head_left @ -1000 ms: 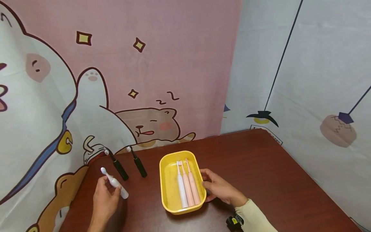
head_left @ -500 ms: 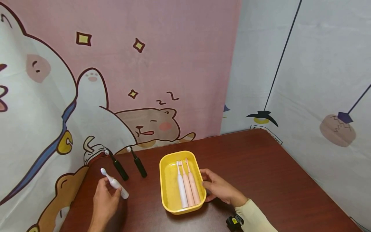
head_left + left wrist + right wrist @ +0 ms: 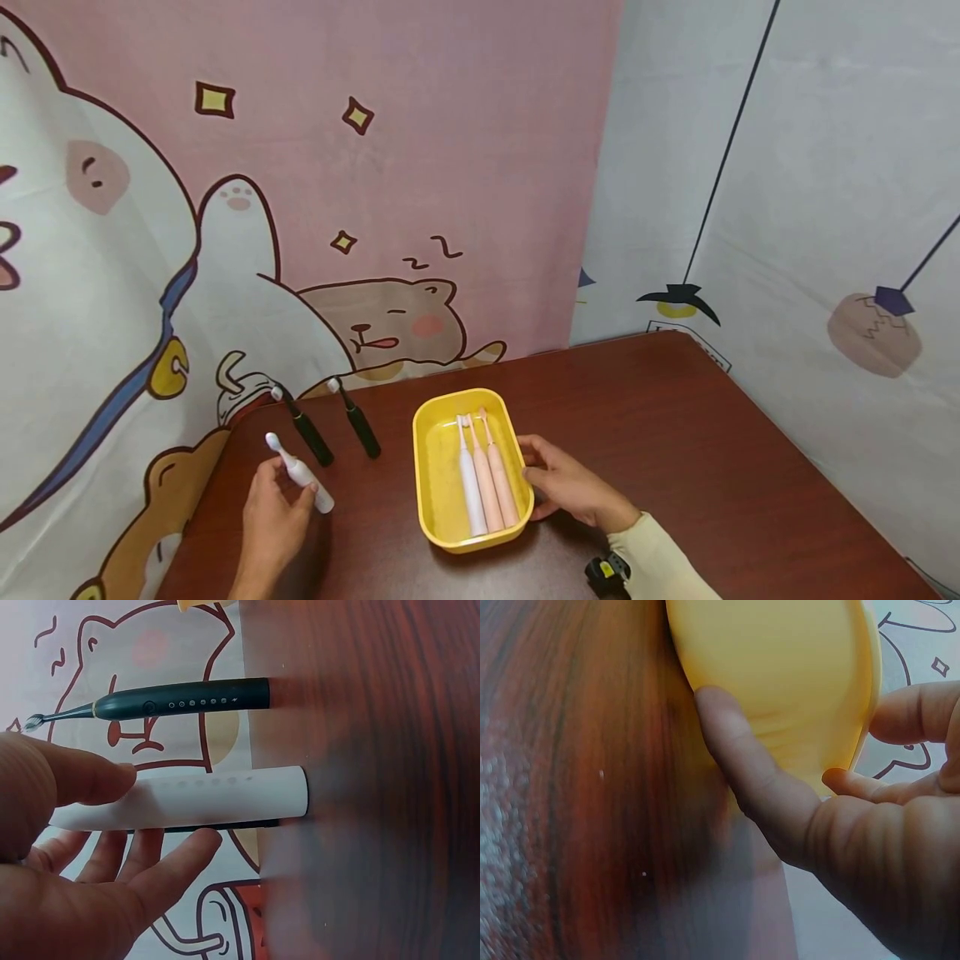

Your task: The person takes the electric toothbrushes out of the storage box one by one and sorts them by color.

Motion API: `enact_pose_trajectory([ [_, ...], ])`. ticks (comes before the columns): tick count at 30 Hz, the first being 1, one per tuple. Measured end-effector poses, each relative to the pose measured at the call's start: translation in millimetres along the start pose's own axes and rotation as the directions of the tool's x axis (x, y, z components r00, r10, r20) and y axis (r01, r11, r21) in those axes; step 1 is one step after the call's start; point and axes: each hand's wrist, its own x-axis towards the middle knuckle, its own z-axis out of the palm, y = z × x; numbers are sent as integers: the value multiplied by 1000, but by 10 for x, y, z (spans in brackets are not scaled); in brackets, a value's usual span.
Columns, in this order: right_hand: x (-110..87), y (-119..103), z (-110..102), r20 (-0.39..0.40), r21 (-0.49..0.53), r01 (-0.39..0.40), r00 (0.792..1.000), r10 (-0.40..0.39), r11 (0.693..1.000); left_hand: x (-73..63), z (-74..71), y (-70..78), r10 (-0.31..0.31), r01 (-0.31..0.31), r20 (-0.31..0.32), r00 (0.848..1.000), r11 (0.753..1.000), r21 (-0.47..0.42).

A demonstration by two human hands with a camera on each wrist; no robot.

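While the wood-grain table (image 3: 675, 433) bears a yellow tray (image 3: 437, 479), the right hand (image 3: 577, 485), fingers partly bent, holds the tray's right side. Apart from it, to the left, the left hand (image 3: 272, 523) pinches a white electric toothbrush (image 3: 302, 475) between thumb and fingers, its long axis running from far-left head to near-right base.
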Motion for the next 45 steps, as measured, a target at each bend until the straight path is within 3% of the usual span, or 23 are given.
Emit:
enact_pose_trajectory([
  [5, -4, -3, -1, -1, 1, -1, 1000, 1, 1000, -14, -32, 27, -19, 19, -6, 1000, 1000, -6],
  [9, -5, -6, -3, -4, -1, -3, 1000, 3, 1000, -36, -87, 73, -53, 53, 23, 998, 999, -13],
  [14, -6, -18, 2, -5, 0, -3, 1000, 3, 1000, -79, -155, 177, -95, 93, 50, 994, 995, 46],
  [19, -11, -20, 1, -9, -1, 0, 1000, 0, 1000, -152, -230, 354, -139, 139, -1, 990, 986, 95],
  [23, -20, -23, -4, -6, 0, 3, 1000, -3, 1000, -214, -276, 497, -131, 137, -64, 989, 986, 97],
  [28, -20, -11, -14, 1, 5, 3, 1000, -3, 1000, -312, -284, 723, -41, 54, -165, 985, 996, 70],
  [31, -16, -3, -18, -1, 4, 7, 1000, -7, 1000, -339, -272, 866, 26, -15, -179, 984, 998, 64],
  [39, -2, 8, -12, 4, 1, 6, 1000, -6, 1000, -315, -157, 1130, 137, -131, -69, 988, 988, 85],
  [45, -3, 8, -2, 3, -2, 6, 1000, -6, 1000, -250, 23, 1303, 214, -221, 70, 974, 970, 102],
])
